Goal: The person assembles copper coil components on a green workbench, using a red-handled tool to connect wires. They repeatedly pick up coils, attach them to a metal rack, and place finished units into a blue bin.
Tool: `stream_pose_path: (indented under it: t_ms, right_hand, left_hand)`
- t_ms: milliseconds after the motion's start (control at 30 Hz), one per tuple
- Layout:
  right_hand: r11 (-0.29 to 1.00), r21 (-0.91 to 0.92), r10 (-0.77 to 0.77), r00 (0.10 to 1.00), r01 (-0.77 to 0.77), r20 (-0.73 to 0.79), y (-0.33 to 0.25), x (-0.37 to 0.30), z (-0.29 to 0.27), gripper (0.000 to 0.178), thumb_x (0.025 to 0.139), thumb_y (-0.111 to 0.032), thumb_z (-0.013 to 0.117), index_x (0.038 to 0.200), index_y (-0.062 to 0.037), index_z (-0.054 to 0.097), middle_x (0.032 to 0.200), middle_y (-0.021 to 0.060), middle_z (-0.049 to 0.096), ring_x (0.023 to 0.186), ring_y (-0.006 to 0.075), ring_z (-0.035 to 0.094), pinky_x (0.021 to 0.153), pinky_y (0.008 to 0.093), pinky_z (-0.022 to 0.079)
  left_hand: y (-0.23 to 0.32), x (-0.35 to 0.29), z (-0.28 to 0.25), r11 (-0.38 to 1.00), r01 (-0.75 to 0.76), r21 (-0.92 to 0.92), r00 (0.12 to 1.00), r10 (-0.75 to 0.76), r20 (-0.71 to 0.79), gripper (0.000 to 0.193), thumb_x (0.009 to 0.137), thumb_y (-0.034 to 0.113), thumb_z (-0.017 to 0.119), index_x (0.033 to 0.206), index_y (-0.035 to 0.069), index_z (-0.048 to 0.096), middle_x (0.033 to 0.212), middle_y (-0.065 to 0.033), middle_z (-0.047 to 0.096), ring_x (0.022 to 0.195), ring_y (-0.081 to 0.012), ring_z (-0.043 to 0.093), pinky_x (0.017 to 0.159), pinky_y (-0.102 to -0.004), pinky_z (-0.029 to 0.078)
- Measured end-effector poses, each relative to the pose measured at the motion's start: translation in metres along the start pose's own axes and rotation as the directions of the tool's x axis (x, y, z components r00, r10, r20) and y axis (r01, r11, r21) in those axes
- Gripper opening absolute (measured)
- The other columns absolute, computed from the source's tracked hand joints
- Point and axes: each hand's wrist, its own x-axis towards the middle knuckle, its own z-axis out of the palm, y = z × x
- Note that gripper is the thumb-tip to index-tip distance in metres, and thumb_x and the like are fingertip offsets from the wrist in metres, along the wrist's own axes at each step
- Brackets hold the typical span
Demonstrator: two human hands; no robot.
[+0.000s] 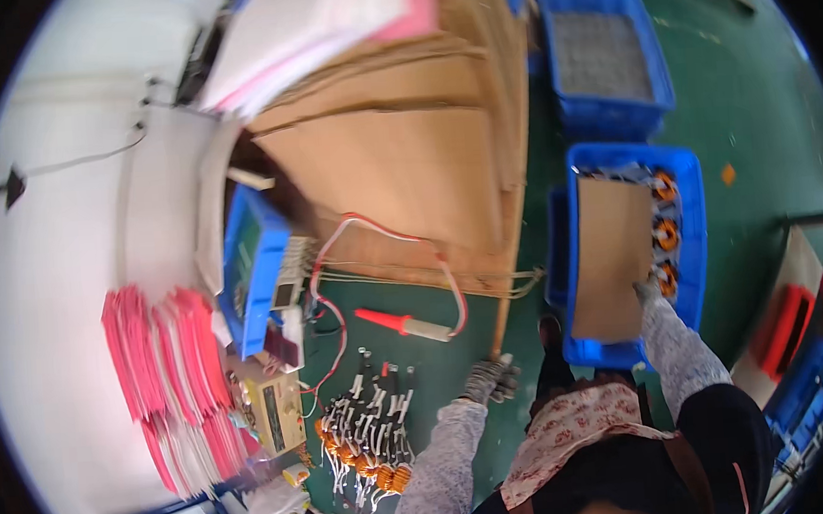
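My right hand, in a grey glove, grips the right edge of a flat brown cardboard sheet. The sheet lies tilted inside a blue plastic bin. Along its right side several copper-wound ring coils show; whatever lies beneath the cardboard is hidden. My left hand, also gloved, is by the near corner of the workbench with its fingers apart and nothing in them. To its left, a bunch of ring coils with white and black leads rests on the green surface.
A red-and-white probe with a cable lies on the bench. Stacked cardboard covers its far part. Pink-and-white sheets, a beige instrument and a tilted blue tray stand left. Another blue bin sits beyond the first.
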Motion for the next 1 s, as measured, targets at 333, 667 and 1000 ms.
stream_pose_path:
  t_ms: [333, 667, 1000]
  right_hand:
    - [0.974, 0.109, -0.209, 0.975, 0.2, 0.079, -0.119, -0.054, 0.072, 0.034, 0.074, -0.002, 0.06, 0.107, -0.002, 0.055, 0.1, 0.0085, 0.06, 0.089, 0.0174, 0.056, 0.077, 0.03, 0.046]
    - [0.555, -0.343, -0.831, 0.523, 0.758, -0.189, -0.485, -0.177, 0.157, 0.037, 0.077, -0.01, 0.061, 0.113, -0.0025, 0.052, 0.104, 0.0121, 0.061, 0.098, 0.0207, 0.058, 0.085, 0.0302, 0.044]
    - [0.249, -0.676, -0.962, 0.261, 0.694, -0.086, -0.71, -0.15, 0.219, 0.075, 0.067, -0.022, 0.071, 0.131, -0.0103, 0.032, 0.129, 0.0113, 0.041, 0.118, 0.0264, 0.041, 0.098, 0.0386, 0.031]
  left_hand:
    - [-0.021, 0.022, -0.016, 0.971, -0.234, -0.04, 0.927, 0.235, 0.293, 0.045, 0.084, 0.042, 0.052, 0.107, 0.003, 0.056, 0.079, -0.0115, 0.065, 0.052, -0.0175, 0.06, 0.044, -0.0278, 0.047]
    - [-0.022, 0.013, -0.025, 0.94, -0.251, -0.231, 0.856, 0.327, 0.4, 0.037, 0.085, 0.035, 0.055, 0.106, 0.004, 0.056, 0.086, -0.0066, 0.063, 0.061, -0.0095, 0.058, 0.051, -0.0227, 0.048]
    - [0.003, -0.035, -0.074, 0.865, -0.394, -0.31, 0.747, 0.498, 0.441, 0.031, 0.089, 0.022, 0.052, 0.115, 0.006, 0.055, 0.097, -0.0042, 0.062, 0.081, -0.0081, 0.057, 0.069, -0.0203, 0.048]
